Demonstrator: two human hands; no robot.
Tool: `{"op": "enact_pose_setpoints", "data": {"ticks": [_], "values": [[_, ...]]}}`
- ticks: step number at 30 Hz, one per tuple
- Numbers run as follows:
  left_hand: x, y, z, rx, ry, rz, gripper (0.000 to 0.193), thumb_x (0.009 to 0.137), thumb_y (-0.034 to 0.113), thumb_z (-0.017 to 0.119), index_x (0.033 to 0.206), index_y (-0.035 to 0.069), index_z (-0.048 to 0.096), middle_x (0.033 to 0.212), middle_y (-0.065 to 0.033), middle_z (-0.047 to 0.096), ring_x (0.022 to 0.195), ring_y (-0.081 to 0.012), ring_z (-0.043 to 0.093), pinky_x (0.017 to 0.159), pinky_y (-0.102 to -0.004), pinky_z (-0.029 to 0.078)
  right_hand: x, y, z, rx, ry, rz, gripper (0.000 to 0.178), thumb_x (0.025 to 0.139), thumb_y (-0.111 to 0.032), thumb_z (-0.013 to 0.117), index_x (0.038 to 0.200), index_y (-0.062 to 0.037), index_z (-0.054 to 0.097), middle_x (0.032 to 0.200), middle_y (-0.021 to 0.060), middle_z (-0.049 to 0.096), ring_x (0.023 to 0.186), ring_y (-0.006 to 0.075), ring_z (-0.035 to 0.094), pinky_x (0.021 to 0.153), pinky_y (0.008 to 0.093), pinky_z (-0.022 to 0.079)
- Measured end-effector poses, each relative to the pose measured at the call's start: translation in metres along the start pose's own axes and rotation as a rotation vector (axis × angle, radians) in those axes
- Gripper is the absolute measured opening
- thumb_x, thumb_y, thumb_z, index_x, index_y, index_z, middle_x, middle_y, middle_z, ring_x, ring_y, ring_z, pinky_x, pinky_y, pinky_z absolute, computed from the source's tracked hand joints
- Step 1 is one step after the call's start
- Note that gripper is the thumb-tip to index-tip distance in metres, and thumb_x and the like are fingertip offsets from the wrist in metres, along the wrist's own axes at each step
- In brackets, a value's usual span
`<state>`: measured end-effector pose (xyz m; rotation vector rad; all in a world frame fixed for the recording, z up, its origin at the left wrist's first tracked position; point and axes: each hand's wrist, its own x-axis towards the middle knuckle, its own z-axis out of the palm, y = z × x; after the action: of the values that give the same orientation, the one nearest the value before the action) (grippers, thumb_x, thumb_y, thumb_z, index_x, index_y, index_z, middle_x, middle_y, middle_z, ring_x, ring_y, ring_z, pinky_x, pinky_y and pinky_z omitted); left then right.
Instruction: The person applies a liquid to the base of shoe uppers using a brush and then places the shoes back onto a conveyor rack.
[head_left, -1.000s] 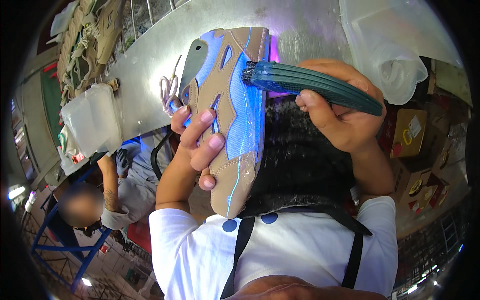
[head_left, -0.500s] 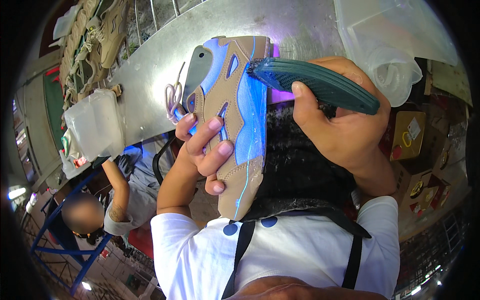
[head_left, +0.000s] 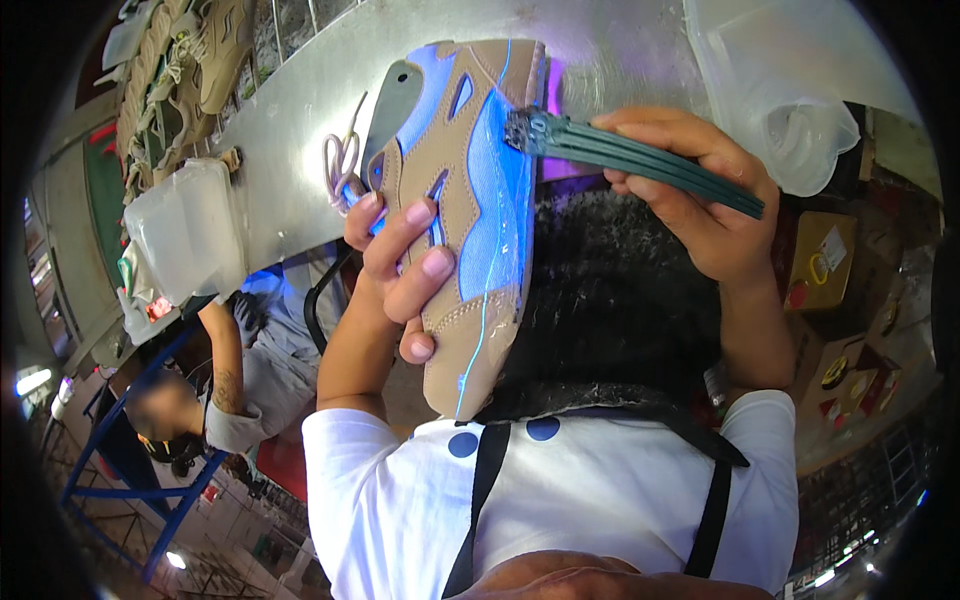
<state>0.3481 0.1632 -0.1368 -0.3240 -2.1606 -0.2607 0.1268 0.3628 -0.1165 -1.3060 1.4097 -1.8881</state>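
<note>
My left grip wrapped the midsection of the tan-and-blue shoe upper (head_left: 468,225), its heel end over the metal surface (head_left: 290,130); my right grip (head_left: 715,225) pinched the green brush (head_left: 630,155). I judged the upper light, flexible, slick along its glossy edge, best held opposite.

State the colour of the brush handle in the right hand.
The brush handle is dark bluish green, best seen in the head view.

Shiny metal table (head_left: 640,70), blue metal frame (head_left: 125,493), bright lamp (head_left: 34,384) far left
</note>
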Motion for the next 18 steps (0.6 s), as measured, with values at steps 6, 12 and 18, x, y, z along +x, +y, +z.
{"op": "enact_pose_setpoints", "data": {"ticks": [6, 12, 18], "values": [[-0.004, 0.002, -0.004, -0.010, -0.022, 0.016, 0.083, 0.093, 0.029, 0.065, 0.156, 0.028, 0.011, 0.130, -0.0111, 0.047, 0.110, -0.0398, 0.061, 0.102, -0.0683, 0.035, -0.029, -0.006, 0.007, 0.273, -0.054, 0.119, 0.029, 0.094, 0.001, 0.066, 0.121, 0.0118, 0.060, 0.117, 0.0323, 0.065, 0.083, 0.0223, 0.071, 0.073, 0.0320, 0.061], [0.003, 0.007, -0.008, -0.002, -0.073, -0.006, 0.079, 0.094, 0.029, 0.063, 0.155, 0.029, 0.013, 0.130, -0.0103, 0.048, 0.110, -0.0394, 0.062, 0.099, -0.0667, 0.036, -0.035, -0.024, 0.016, 0.263, 0.027, 0.147, 0.022, 0.087, 0.004, 0.071, 0.108, 0.0104, 0.067, 0.099, 0.0234, 0.073, 0.077, 0.0211, 0.074, 0.068, 0.0284, 0.060], [0.000, 0.006, -0.003, -0.014, -0.035, 0.042, 0.069, 0.097, 0.031, 0.057, 0.153, 0.029, 0.016, 0.131, -0.0099, 0.050, 0.108, -0.0395, 0.063, 0.097, -0.0652, 0.036, -0.039, -0.053, 0.020, 0.204, 0.034, 0.292, 0.024, 0.081, 0.004, 0.074, 0.103, 0.0114, 0.068, 0.085, 0.0185, 0.074, 0.074, 0.0194, 0.073, 0.063, 0.0267, 0.057]]}}
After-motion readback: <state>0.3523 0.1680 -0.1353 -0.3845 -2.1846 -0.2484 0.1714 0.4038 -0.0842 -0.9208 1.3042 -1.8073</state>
